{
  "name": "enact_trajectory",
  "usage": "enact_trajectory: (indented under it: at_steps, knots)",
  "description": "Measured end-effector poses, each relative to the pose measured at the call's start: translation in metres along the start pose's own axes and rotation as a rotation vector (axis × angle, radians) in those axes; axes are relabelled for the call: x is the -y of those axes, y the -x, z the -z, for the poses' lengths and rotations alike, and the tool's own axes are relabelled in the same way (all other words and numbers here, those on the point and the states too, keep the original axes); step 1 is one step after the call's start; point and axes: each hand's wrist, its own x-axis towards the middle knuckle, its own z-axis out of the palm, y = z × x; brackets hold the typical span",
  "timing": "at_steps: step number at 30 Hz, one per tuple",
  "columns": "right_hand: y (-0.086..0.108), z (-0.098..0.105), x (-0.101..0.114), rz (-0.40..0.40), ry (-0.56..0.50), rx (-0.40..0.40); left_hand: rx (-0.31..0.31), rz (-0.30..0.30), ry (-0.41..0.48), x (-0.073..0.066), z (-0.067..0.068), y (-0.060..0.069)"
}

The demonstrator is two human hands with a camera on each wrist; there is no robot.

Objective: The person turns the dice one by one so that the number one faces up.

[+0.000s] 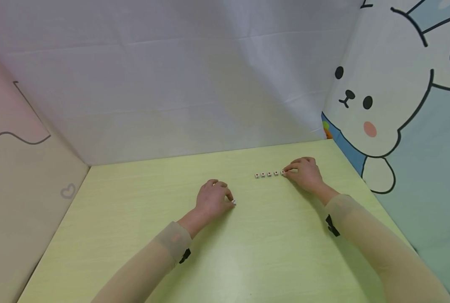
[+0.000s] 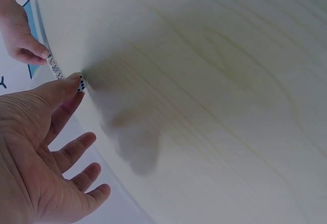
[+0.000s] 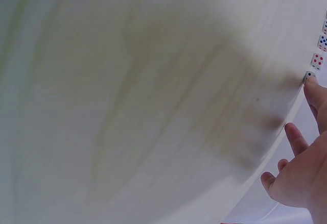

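Observation:
Between thumb and index finger, my left hand (image 1: 214, 198) pinches a small white die (image 1: 234, 203); dark pips show on the same die (image 2: 82, 82) in the left wrist view, and the other fingers are spread apart. Farther right, my right hand (image 1: 305, 173) holds a white die (image 1: 283, 173) at the right end of a short row, thumb and fingertip on it. Several more white dice (image 1: 269, 174) stand in that row, with small gaps between them and red marks on their tops. In the right wrist view, red pips show on the neighbouring die (image 3: 317, 60).
The pale yellow-green table (image 1: 134, 210) extends around both hands. A white cloth wall (image 1: 171, 92) rises behind its far edge. At the right stands a panel with a cartoon rabbit (image 1: 384, 109), and a pink-and-cream panel (image 1: 16, 189) borders the left side.

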Motion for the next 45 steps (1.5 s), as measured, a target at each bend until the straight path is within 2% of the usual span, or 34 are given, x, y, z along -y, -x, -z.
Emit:
enact_trajectory:
  at_steps: [7,13,16,24,30,32,36,45]
  knots:
    - [0.000,0.002,0.002,0.000,0.000,0.004,-0.036,-0.019,0.019,0.004,0.002,0.001]
    - [0.000,0.001,0.001,-0.005,-0.002,0.017,-0.104,-0.027,0.094,0.009,0.007,0.000]
    - [0.000,0.000,0.000,-0.011,0.002,0.020,-0.136,-0.018,0.184,0.011,0.011,0.000]
    - [-0.001,-0.002,-0.002,-0.008,0.010,0.020,-0.207,-0.010,0.536,0.018,0.014,0.005]
    - [-0.001,0.000,-0.001,-0.010,0.008,0.022,-0.181,0.067,0.804,0.021,0.007,0.008]
    - [-0.001,0.000,-0.001,-0.010,0.008,0.021,-0.171,0.088,0.850,0.021,0.003,0.009]
    - [0.000,0.000,-0.001,-0.009,0.010,0.019,-0.171,0.090,0.808,0.021,-0.004,0.011]
    - [0.000,0.001,0.000,-0.004,0.008,0.018,-0.143,0.081,0.558,0.028,-0.019,0.007]
